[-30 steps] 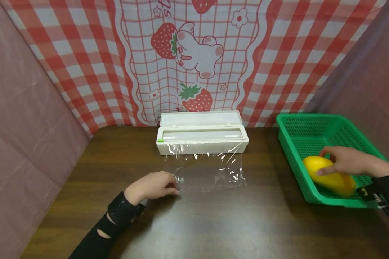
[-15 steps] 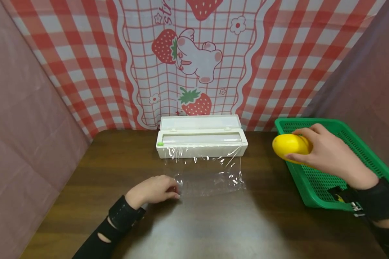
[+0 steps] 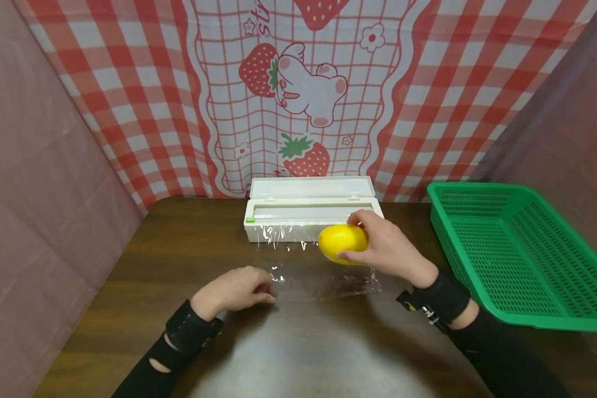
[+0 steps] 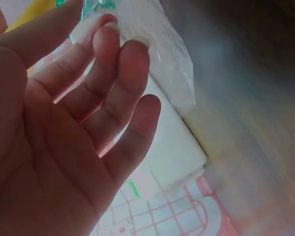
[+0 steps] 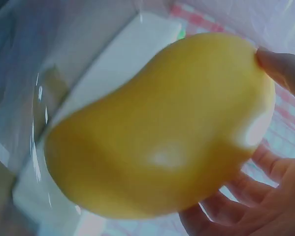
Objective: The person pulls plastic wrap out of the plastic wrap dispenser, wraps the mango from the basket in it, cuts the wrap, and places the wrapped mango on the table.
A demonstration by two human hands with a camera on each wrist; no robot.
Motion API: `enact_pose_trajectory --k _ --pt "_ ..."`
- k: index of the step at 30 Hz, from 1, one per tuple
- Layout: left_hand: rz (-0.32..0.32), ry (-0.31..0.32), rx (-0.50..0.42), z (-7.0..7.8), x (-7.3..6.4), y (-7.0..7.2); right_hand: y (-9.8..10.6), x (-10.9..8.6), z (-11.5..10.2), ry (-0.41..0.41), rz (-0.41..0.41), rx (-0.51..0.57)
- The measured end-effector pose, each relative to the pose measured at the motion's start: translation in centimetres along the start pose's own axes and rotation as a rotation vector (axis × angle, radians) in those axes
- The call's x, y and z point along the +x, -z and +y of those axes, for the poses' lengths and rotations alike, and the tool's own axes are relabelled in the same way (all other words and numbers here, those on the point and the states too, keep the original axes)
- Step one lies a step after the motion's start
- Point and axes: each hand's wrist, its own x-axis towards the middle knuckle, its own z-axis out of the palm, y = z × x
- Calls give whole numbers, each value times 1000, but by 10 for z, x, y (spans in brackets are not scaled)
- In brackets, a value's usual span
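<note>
A smooth yellow mango (image 3: 342,243) is gripped by my right hand (image 3: 390,249), thumb at one side and fingers curled around the other. In the right wrist view the mango (image 5: 157,132) fills the middle, over the white box. A sheet of clear cling film (image 3: 318,282) runs from the white cling film box (image 3: 278,233) toward me, lying under the mango. Beside the film's left edge rests my left hand (image 3: 236,288), fingers loosely bent with a gap between thumb and forefinger. Its palm (image 4: 44,157) is bare in the left wrist view, the film (image 4: 172,59) just beyond the fingertips.
The box's lid (image 3: 312,188) stands raised at the back, with a small green slider (image 3: 250,220) at the box's left end. A green plastic basket (image 3: 453,260) stands on the right of the brown wooden table (image 3: 179,237). A strawberry-patterned checked cloth (image 3: 144,110) hangs behind.
My right hand has lifted the mango out of the green basket and carried it left, over the cling film. The left hand has stayed nearly in place.
</note>
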Motion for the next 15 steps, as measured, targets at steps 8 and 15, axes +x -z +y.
enact_pose_trajectory --k 8,15 --pt "-13 63 37 -6 -3 1 -58 29 -5 15 -87 65" --pt "-63 127 24 -12 -3 -3 -87 40 -6 15 -134 65"
